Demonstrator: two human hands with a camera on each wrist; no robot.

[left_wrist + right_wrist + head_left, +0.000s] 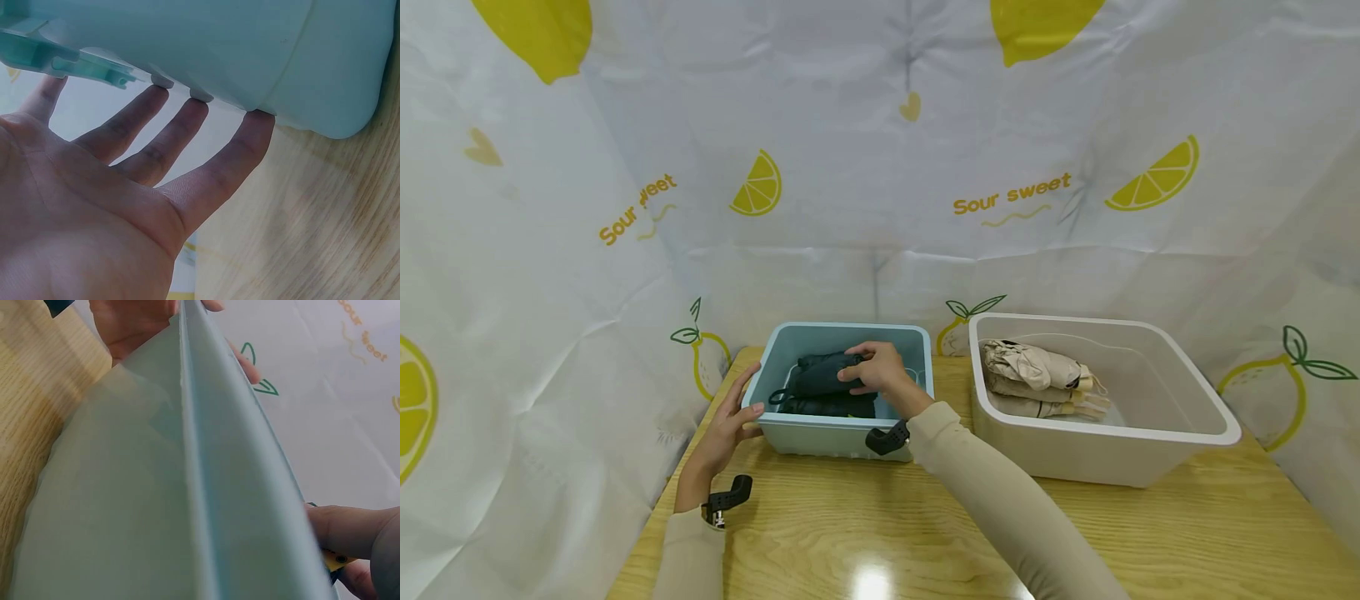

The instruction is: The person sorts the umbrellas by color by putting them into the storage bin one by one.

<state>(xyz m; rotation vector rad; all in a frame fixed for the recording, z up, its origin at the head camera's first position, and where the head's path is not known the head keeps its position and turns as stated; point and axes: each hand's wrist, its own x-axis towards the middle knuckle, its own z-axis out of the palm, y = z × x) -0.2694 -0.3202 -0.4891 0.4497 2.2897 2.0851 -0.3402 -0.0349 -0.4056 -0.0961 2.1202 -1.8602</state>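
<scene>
Inside the light blue bin (842, 423) lie several dark folded umbrellas, one with a wrist loop at its left end. My right hand (883, 372) reaches over the bin's front wall and holds the upper dark umbrella (820, 377) near its right end. In the right wrist view, the bin's rim hides most of this grip; a thumb (350, 528) and a bit of yellow show past it. My left hand (724, 429) is at the bin's left side, thumb by the front corner. Its straight, spread fingers (219, 169) touch the outer wall with their tips.
To the right stands a larger white bin (1105, 454) with several beige folded umbrellas (1037, 371) piled at its left end. Both bins rest on a wooden table (820, 533). A lemon-printed white curtain (850, 208) hangs close behind and along the sides.
</scene>
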